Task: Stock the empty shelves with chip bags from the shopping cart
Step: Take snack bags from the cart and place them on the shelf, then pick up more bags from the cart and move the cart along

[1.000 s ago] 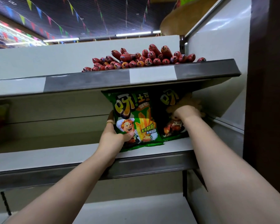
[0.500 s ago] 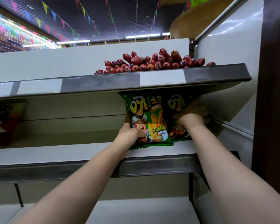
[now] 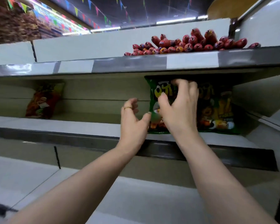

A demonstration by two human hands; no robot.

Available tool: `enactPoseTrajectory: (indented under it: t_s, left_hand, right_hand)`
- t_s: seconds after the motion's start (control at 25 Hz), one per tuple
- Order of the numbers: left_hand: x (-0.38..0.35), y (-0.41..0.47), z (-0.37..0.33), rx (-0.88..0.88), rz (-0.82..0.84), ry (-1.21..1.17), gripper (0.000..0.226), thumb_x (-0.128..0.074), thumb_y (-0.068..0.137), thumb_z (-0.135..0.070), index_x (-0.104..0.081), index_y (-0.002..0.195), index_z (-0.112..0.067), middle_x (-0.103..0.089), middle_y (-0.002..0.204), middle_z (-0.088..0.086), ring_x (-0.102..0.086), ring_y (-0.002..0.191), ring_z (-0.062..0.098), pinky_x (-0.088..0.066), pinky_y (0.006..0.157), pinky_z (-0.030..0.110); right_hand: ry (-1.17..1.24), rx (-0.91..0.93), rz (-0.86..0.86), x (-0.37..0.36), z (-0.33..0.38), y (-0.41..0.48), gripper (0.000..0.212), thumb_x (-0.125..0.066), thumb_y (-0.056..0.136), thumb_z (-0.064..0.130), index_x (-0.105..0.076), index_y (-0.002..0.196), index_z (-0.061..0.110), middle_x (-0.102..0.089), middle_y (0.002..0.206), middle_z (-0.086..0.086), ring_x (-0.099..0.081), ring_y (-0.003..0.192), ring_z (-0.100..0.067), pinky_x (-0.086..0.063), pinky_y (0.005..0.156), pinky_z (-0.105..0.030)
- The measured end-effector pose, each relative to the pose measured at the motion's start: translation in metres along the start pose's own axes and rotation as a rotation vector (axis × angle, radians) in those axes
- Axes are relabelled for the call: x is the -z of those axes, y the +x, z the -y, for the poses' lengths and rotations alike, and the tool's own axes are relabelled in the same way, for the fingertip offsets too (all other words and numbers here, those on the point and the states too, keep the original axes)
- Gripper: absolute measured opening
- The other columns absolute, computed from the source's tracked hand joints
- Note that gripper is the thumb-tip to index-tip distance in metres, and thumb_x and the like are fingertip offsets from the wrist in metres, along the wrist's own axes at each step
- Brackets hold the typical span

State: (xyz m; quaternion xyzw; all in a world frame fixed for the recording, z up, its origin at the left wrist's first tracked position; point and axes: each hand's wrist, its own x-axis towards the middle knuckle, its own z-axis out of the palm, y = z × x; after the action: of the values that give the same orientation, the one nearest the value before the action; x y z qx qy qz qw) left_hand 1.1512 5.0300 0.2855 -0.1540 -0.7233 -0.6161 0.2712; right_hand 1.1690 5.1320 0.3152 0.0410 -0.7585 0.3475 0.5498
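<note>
Hovers left hand, loose and empty, beside green chip bag; curls right hand over its front, likely steadying it upright; cannot tell whether gripping.

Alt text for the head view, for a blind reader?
Left hand and right hand reach green chip bags standing on a store shelf; the right fingers curl at one bag's top. Red sausages lie on the upper shelf.

Two chip bags stand side by side at the right of the middle shelf, a third bag far left. Sausages lie piled on the upper shelf above the pair.
</note>
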Motion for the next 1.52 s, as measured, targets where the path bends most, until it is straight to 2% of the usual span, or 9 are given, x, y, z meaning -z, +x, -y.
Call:
enactPoseTrajectory:
  t_s: [0.08, 0.2, 0.28, 0.52, 0.72, 0.96, 1.12, 1.28, 1.52]
  left_hand:
    - [0.024, -0.015, 0.003, 0.005, -0.033, 0.006, 0.042, -0.061, 0.087, -0.008, -0.041, 0.119, -0.026, -0.046, 0.126, 0.005, -0.049, 0.11, 0.013, -0.043, 0.1, 0.03]
    - [0.064, -0.044, 0.013, 0.075, -0.112, 0.048, 0.04, -0.06, 0.088, -0.008, -0.042, 0.117, -0.03, -0.048, 0.12, 0.001, -0.051, 0.106, 0.011, -0.045, 0.094, 0.027]
    - [0.093, -0.068, 0.019, 0.1, -0.173, 0.065, 0.04, -0.061, 0.088, -0.006, -0.043, 0.116, -0.029, -0.05, 0.118, 0.0, -0.053, 0.105, 0.013, -0.046, 0.094, 0.029]
    - [0.186, -0.152, 0.022, 0.263, -0.381, 0.245, 0.038, -0.059, 0.089, -0.008, -0.045, 0.12, -0.025, -0.051, 0.119, -0.001, -0.055, 0.1, 0.012, -0.049, 0.086, 0.024]
    - [0.253, -0.216, 0.017, 0.361, -0.524, 0.305, 0.037, -0.059, 0.089, -0.007, -0.046, 0.119, -0.023, -0.052, 0.113, -0.003, -0.055, 0.096, 0.009, -0.049, 0.074, 0.015]
    - [0.318, -0.292, 0.012, 0.475, -0.691, 0.4, 0.034, -0.061, 0.087, -0.008, -0.048, 0.112, -0.027, -0.056, 0.11, 0.003, -0.059, 0.097, 0.015, -0.052, 0.086, 0.031]
    - [0.337, -0.327, 0.002, 0.519, -0.831, 0.421, 0.034, -0.062, 0.086, -0.004, -0.048, 0.109, -0.025, -0.056, 0.104, 0.0, -0.058, 0.092, 0.012, -0.051, 0.084, 0.03]
    - [0.343, -0.36, -0.008, 0.575, -0.977, 0.47, 0.033, -0.061, 0.086, -0.002, -0.049, 0.111, -0.02, -0.056, 0.103, -0.002, -0.058, 0.091, 0.011, -0.05, 0.08, 0.024]
    - [0.336, -0.403, -0.018, 0.644, -1.172, 0.561, 0.03, -0.059, 0.086, 0.0, -0.053, 0.107, -0.02, -0.057, 0.102, -0.001, -0.057, 0.091, 0.007, -0.045, 0.07, 0.014]
  right_hand:
    - [0.14, 0.041, 0.02, -0.019, 0.014, -0.012, 0.04, -0.056, 0.081, 0.024, -0.054, 0.116, 0.004, -0.047, 0.117, -0.014, -0.046, 0.111, -0.026, -0.037, 0.095, -0.032]
    - [0.327, 0.084, 0.072, -0.047, 0.039, -0.04, 0.037, -0.055, 0.08, 0.02, -0.056, 0.112, 0.002, -0.049, 0.112, -0.012, -0.046, 0.103, -0.016, -0.029, 0.086, -0.01]
    - [0.447, 0.1, 0.139, -0.064, 0.058, -0.066, 0.034, -0.057, 0.08, 0.017, -0.056, 0.111, 0.001, -0.048, 0.109, -0.009, -0.042, 0.098, -0.01, -0.026, 0.083, -0.002]
    - [0.702, 0.083, 0.464, -0.096, 0.13, -0.159, 0.033, -0.055, 0.082, 0.017, -0.055, 0.113, 0.004, -0.049, 0.112, -0.006, -0.047, 0.099, -0.01, -0.036, 0.081, -0.011]
    - [0.831, 0.168, 0.682, -0.1, 0.193, -0.238, 0.033, -0.052, 0.082, 0.019, -0.055, 0.111, 0.005, -0.048, 0.109, -0.004, -0.044, 0.094, -0.007, -0.031, 0.078, 0.003]
    - [0.948, 0.199, 0.902, -0.098, 0.246, -0.317, 0.033, -0.053, 0.083, 0.019, -0.054, 0.113, 0.005, -0.043, 0.107, 0.001, -0.048, 0.097, -0.01, -0.042, 0.081, -0.019]
    - [1.032, 0.276, 1.011, -0.091, 0.266, -0.352, 0.03, -0.056, 0.083, 0.012, -0.055, 0.111, 0.001, -0.047, 0.106, -0.003, -0.047, 0.094, -0.009, -0.035, 0.081, -0.004]
    - [1.093, 0.369, 1.218, -0.086, 0.271, -0.38, 0.026, -0.06, 0.086, 0.008, -0.058, 0.111, 0.002, -0.049, 0.106, -0.003, -0.048, 0.094, -0.009, -0.035, 0.081, -0.01]
    - [1.07, 0.644, 1.561, -0.087, 0.246, -0.416, 0.033, -0.059, 0.089, 0.018, -0.054, 0.12, 0.008, -0.047, 0.115, -0.001, -0.045, 0.104, -0.009, -0.03, 0.089, -0.014]
